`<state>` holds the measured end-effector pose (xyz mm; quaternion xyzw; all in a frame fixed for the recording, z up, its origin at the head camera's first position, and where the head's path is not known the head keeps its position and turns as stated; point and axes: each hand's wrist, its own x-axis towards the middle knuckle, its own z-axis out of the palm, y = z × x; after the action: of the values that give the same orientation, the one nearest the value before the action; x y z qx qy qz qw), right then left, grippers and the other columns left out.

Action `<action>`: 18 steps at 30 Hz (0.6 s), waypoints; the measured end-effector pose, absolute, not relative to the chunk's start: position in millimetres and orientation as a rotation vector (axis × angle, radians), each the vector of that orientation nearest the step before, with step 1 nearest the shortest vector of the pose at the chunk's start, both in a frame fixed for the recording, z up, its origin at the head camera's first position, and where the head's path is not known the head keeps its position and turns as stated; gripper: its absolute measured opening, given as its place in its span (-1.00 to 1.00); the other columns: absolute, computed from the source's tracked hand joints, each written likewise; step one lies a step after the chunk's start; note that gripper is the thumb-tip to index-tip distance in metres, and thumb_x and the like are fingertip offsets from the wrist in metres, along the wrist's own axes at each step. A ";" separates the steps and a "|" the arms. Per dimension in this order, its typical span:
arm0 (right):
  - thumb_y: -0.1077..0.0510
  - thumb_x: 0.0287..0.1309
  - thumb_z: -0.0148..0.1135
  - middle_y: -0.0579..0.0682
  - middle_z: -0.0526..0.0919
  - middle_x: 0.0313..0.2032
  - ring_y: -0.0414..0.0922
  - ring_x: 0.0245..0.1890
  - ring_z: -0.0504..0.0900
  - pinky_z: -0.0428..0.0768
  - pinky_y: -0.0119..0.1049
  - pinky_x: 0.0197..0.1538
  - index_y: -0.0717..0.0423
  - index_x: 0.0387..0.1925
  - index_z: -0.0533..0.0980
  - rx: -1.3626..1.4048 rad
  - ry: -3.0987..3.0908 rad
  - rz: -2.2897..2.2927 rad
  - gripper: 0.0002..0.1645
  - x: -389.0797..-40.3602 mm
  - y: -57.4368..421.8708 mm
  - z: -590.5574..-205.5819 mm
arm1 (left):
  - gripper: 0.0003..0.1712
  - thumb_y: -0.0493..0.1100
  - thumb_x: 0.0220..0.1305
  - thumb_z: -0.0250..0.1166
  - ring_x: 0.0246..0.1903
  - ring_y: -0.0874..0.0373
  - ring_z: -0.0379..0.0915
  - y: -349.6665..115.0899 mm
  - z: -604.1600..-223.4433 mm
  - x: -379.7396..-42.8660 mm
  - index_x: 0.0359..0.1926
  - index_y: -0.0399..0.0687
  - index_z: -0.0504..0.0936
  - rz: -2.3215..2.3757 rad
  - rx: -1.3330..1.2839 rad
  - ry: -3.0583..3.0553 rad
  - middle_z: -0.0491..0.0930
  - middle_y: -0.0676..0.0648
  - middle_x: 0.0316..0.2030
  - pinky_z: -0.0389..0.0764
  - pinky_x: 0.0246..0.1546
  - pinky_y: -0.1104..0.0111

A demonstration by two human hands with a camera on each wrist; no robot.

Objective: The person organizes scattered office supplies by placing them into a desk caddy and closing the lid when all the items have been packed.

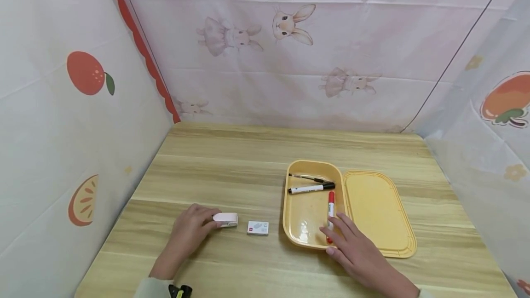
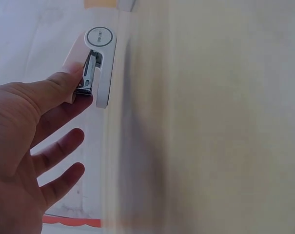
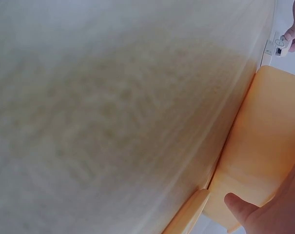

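My left hand [image 1: 192,229] pinches a small pale pink and white stapler [image 1: 225,219] between thumb and index finger, its other fingers spread in the left wrist view. The stapler [image 2: 99,63] shows its round hinge and metal part there. Just right of it on the table lies a small white staple box [image 1: 258,228]. My right hand [image 1: 358,254] is at the near right corner of a yellow open box [image 1: 291,231], fingers loosely spread over a red-capped marker [image 1: 331,210] inside. Whether the fingertips touch the marker cannot be told. The right thumb [image 3: 240,207] is outside the box wall.
Inside the yellow box, a black-capped white marker [image 1: 310,189] and a black pen [image 1: 308,178] lie toward the far end. The yellow lid [image 1: 378,210] lies flat against the box's right side. Printed cloth walls [image 1: 265,82] border the wooden table [image 1: 215,160].
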<state>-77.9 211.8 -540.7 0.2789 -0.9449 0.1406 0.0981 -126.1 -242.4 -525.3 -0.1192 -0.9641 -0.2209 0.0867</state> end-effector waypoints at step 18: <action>-0.15 0.42 0.14 -0.04 0.35 0.44 0.03 0.52 0.13 0.27 -0.16 0.35 -0.29 0.38 0.41 0.809 -2.813 0.434 -0.45 -77.7 212.3 -541.8 | -0.68 0.06 0.21 0.46 -0.11 0.18 0.46 -210.1 -486.4 -156.4 -0.01 0.20 0.75 -0.657 -0.415 -2.843 0.70 0.11 -0.16 0.49 -0.19 0.24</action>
<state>-77.7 212.3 -541.8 0.2723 -0.9467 0.1460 0.0912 -156.4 -210.1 -486.4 -0.1403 -0.9601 -0.2217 0.0970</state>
